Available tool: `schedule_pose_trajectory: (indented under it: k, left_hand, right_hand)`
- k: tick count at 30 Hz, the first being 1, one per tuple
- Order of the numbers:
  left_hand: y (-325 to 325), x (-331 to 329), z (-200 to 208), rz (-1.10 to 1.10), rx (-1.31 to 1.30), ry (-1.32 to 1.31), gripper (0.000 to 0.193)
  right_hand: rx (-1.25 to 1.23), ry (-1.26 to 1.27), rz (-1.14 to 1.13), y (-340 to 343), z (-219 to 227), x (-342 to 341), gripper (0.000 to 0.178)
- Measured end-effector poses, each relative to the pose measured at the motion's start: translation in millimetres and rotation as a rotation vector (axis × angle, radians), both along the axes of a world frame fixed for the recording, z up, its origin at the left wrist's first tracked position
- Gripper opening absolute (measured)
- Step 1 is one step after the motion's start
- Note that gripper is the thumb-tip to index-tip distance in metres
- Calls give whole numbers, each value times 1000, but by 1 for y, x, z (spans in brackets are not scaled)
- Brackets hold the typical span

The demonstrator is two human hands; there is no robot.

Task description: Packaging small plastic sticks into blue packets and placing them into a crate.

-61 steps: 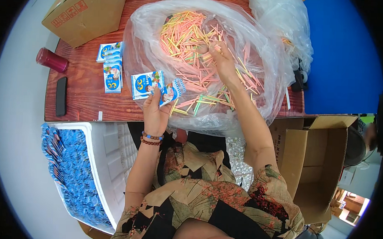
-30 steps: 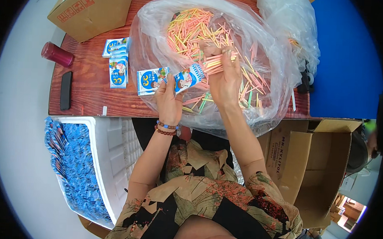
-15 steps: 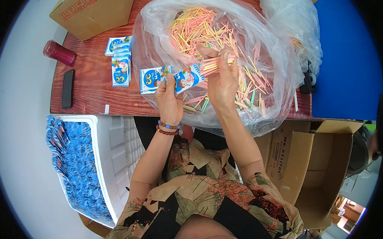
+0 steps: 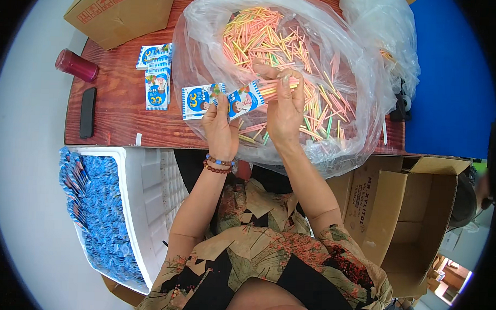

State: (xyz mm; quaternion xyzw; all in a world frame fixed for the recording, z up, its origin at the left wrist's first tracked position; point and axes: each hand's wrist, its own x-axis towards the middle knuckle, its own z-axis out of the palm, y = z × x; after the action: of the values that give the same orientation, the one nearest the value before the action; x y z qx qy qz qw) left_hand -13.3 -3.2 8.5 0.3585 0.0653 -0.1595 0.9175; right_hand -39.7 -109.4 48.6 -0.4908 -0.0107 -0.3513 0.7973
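My left hand (image 4: 220,126) is closed on small blue-and-white packets (image 4: 198,102), pinching them between thumb and fingers. One packet (image 4: 244,100) is tilted toward my right hand. My right hand (image 4: 285,107) grips a bundle of thin pink and yellow sticks (image 4: 272,88); their left ends meet the tilted packet's upper edge, and I cannot tell how far inside they reach. Beneath and beyond both hands spreads a large clear plastic bag (image 4: 366,55) with many loose pink, yellow and green sticks (image 4: 258,29) in it. More packets (image 4: 157,86) lie stacked on the red-brown table (image 4: 115,112).
A cardboard box (image 4: 124,19), a dark red cup (image 4: 76,66) and a black phone (image 4: 88,113) are at the left. Below stands a white foam box (image 4: 139,206) full of blue packets. An open carton (image 4: 420,215) is at lower right; another plastic bag (image 4: 383,28) lies far right.
My right hand has shifted very slightly left with the sticks. The left hand keeps its hold on the packets, nearly still.
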Motion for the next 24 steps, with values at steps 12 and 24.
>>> schedule_pose_trajectory:
  k: [12, 24]
  left_hand:
    - [-3, -3, -1, -12, -35, 4, 14]
    - [-13, 4, -9, -60, -255, 3, 15]
  right_hand:
    - [-51, -38, 45, 0, -4, -5, 14]
    - [-356, 153, 141, -14, 3, -5, 47]
